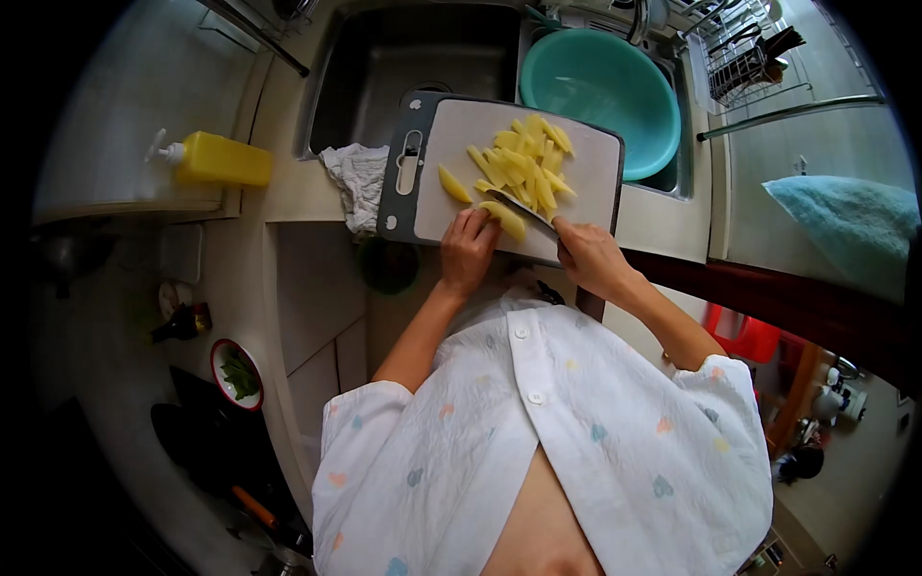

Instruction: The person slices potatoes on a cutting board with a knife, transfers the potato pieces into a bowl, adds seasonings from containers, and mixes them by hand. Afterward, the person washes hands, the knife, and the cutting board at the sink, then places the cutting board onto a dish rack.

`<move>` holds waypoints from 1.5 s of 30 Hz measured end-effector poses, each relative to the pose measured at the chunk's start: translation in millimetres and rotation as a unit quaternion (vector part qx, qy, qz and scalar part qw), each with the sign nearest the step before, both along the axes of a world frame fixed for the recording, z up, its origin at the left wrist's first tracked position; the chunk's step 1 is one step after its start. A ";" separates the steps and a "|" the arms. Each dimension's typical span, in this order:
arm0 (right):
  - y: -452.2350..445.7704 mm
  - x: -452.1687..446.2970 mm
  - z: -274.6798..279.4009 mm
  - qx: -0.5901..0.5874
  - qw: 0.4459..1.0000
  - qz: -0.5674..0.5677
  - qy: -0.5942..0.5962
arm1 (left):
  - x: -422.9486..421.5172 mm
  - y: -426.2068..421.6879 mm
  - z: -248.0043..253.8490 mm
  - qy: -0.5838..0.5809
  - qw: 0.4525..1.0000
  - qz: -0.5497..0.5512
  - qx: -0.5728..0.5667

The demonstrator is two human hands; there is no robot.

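A dark rectangular sink lay beyond the left hand, and a round turquoise plastic basin beyond the right hand. Nearer, both hands met the near part of a pale rectangular cutting board with a grey handled end. Just beyond them, pale-yellow cut strips lay heaped on it. The right hand was closed around the handle of a narrow-bladed knife; the left, its fingers bent, steadied a thick yellow piece beside the blade.

Glossy teal plastic basin, dull dark metal sink, soft crumpled white cloth, shiny metal knife blade.
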State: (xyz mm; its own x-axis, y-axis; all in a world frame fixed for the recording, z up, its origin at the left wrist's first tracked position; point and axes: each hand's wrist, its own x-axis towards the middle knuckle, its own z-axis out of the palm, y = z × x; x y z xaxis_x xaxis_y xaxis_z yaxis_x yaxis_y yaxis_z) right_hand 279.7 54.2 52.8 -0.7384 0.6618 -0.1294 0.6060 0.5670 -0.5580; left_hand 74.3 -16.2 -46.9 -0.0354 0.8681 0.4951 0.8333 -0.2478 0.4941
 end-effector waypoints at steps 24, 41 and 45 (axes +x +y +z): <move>2.8 -4.5 -14.1 0.000 1.000 0.017 -0.019 | 10.3 2.8 -8.6 -0.039 0.999 0.023 0.031; 2.9 -21.1 -33.3 -0.010 0.999 0.018 -0.032 | 6.6 8.2 -13.0 -0.032 0.999 0.012 0.035; 7.7 -12.9 -45.8 0.010 0.997 -0.009 0.075 | 3.5 3.9 -12.0 -0.027 0.998 -0.002 0.054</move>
State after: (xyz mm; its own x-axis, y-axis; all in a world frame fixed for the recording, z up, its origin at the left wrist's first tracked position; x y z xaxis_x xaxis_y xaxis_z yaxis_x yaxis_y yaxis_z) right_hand 266.7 61.9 7.0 -0.7359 0.6771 -0.0042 0.5268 0.5686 -0.6318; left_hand 77.8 -12.2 -58.9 -0.0604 0.8100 0.5833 0.8052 -0.3058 0.5081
